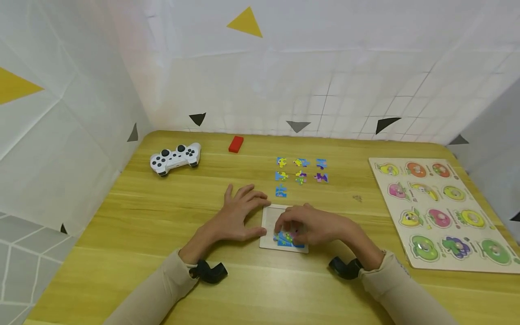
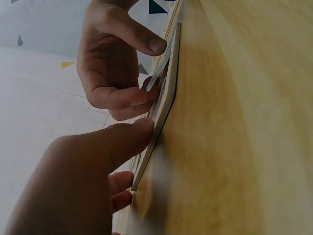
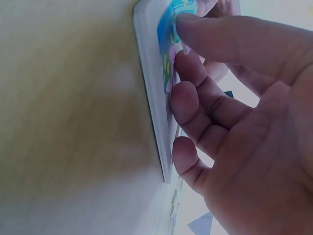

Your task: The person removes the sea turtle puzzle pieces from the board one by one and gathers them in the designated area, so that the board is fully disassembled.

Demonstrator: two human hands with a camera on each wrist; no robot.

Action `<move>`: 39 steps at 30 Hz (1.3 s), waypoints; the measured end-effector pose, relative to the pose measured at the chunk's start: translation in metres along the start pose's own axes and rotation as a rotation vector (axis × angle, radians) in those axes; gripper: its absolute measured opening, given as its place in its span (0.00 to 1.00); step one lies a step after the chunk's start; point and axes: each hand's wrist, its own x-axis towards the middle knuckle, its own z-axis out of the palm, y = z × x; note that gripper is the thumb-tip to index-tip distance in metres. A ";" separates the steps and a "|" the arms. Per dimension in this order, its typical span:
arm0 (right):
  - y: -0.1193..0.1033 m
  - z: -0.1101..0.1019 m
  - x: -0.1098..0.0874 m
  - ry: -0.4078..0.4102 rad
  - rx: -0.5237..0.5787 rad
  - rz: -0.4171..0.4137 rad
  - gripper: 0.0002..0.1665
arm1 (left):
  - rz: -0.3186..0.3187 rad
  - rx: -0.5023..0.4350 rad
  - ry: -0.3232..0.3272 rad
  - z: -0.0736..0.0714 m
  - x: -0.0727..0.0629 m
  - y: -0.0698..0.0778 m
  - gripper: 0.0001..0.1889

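A small pale puzzle tray [image 1: 268, 242] lies on the wooden table, with joined colourful puzzle pieces [image 1: 283, 241] along its lower right part. My left hand [image 1: 239, 216] is at the tray's left side, its thumb against the rim and its spread fingers reaching to the upper left corner. Over the tray, my right hand [image 1: 314, 223] pinches a thin puzzle piece [image 2: 152, 82] between thumb and index finger. That piece tilts above the tray in the left wrist view; the fingers hide much of it from the head.
Several loose puzzle pieces [image 1: 301, 175] lie in rows beyond the tray. A white game controller [image 1: 176, 158] sits at the back left, a red block [image 1: 236, 144] near the back edge. On the right rests a wooden fruit peg board [image 1: 390, 216]. Walls of white sheeting [image 1: 252, 81] enclose the table.
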 end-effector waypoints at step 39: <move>0.023 -0.015 -0.005 0.182 0.183 0.138 0.12 | 0.002 0.016 0.015 0.002 0.000 0.000 0.35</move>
